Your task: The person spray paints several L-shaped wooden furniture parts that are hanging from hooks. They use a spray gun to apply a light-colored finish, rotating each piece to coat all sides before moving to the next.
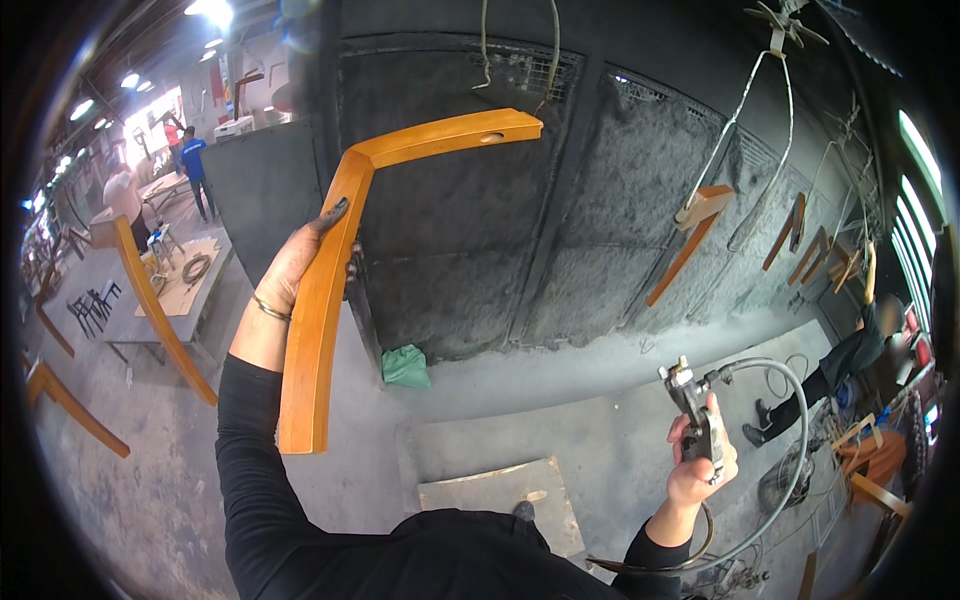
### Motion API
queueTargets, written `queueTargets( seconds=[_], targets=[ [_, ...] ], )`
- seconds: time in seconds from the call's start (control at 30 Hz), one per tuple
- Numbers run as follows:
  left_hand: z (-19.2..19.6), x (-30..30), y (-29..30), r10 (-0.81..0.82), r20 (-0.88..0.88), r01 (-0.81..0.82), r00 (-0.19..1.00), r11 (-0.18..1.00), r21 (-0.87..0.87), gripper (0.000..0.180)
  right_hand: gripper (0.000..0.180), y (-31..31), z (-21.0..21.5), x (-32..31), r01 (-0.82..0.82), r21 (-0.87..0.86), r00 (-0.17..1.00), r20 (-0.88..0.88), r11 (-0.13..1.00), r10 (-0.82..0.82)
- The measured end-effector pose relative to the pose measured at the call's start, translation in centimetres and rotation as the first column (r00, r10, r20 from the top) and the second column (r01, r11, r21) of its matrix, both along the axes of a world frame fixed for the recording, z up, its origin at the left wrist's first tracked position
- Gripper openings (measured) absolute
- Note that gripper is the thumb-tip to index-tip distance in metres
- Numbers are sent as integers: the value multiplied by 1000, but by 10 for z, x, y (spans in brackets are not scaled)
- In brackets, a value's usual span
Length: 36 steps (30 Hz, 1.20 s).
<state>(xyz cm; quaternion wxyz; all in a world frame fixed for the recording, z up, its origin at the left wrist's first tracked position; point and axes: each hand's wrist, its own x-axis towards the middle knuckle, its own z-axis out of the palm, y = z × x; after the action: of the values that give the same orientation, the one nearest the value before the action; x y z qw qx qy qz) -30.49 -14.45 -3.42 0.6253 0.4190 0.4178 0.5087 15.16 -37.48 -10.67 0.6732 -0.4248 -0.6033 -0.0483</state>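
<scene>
My left hand (pixel 303 258) is closed around a bent, orange-brown wooden furniture part (pixel 318 340), raised at left centre. Its long arm slants down toward me; the shorter arm reaches right, with an oval slot near its end. Dark stains mark my thumb, and part of the fingers is hidden behind the wood. Low on the right, my right hand (pixel 708 478) grips a metal spray gun (pixel 690 400), its head pointing up and away. A grey hose (pixel 800 410) loops from the gun back toward my forearm. Gun and wood are well apart.
Similar wooden parts (pixel 690 240) hang from wire hooks along the dark booth wall (pixel 450 230). Others (pixel 155 300) hang at left near a table (pixel 205 300). A green bag (pixel 405 367) and a board (pixel 500 490) lie on the floor. A co-worker (pixel 835 365) stands at far right.
</scene>
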Motion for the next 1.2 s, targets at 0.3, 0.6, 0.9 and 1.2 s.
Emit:
queueTargets(
  seconds=[0.3, 0.6, 0.9, 1.2],
  targets=[
    [-2, 0, -2, -7, 46, 8, 999, 1000, -28, 44, 92, 10, -3, -7, -16, -25, 1000, 16, 1000, 17],
    [-10, -2, -1, 13, 35, -12, 999, 1000, -24, 47, 93, 31, -5, -46, -150, -129, 974, 154, 980, 169],
    [-9, -9, -2, 17, 36, -15, 999, 999, -48, 49, 91, 41, -7, -51, -185, -80, 982, -62, 979, 180],
    [-3, -6, -6, 31, 6, -31, 999, 999, -34, 47, 95, 23, -6, -13, 15, -8, 986, -163, 1000, -16]
  ],
)
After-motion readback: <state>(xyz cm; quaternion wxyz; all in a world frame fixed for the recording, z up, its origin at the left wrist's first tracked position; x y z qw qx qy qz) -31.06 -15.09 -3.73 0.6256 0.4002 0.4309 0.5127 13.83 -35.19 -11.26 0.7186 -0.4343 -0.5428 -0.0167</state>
